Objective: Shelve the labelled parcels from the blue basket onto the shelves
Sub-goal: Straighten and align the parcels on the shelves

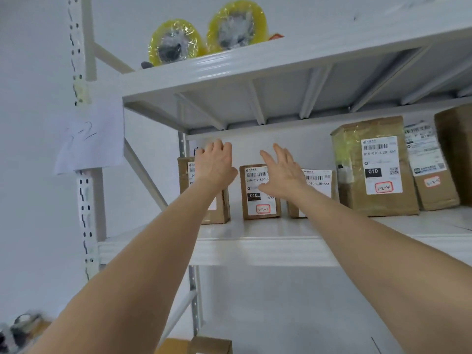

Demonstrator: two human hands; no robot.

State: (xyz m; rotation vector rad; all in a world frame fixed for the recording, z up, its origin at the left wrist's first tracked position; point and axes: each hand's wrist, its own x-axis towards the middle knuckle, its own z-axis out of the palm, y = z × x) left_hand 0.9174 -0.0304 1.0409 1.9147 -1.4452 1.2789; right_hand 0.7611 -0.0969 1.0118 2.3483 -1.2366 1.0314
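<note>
Five labelled parcels stand in a row on the middle shelf [255, 249], labels facing out. A sixth brown box [457, 149] sits at the far right edge, and I can make out no label on it. From the left comes the first parcel [184, 175], half hidden behind the left hand [217, 164]. Next is the small parcel [260, 198], marked 3-2-2. The third parcel [319, 180] stands just beside it, partly behind the right hand [283, 172]. Then comes the tall parcel [375, 169], marked 3-2-4 (its left side is wrapped in yellowish tape). Last is the fifth parcel [431, 185], close against the tall one and marked 3-2-5.

Both hands are raised in front of the row with fingers spread and loose, grasping nothing. Whether either touches a box I cannot tell. The two bare forearms cross the shelf's front edge and block the lower parts of the first and third parcels.

On the top shelf [229, 70] lie two rolls in yellow film, the left roll [176, 43] and the right roll [237, 26]. A paper sheet [89, 139] with "3-2" written by hand hangs on the left upright. Low down, below the shelves, a cardboard box [212, 344] shows.
</note>
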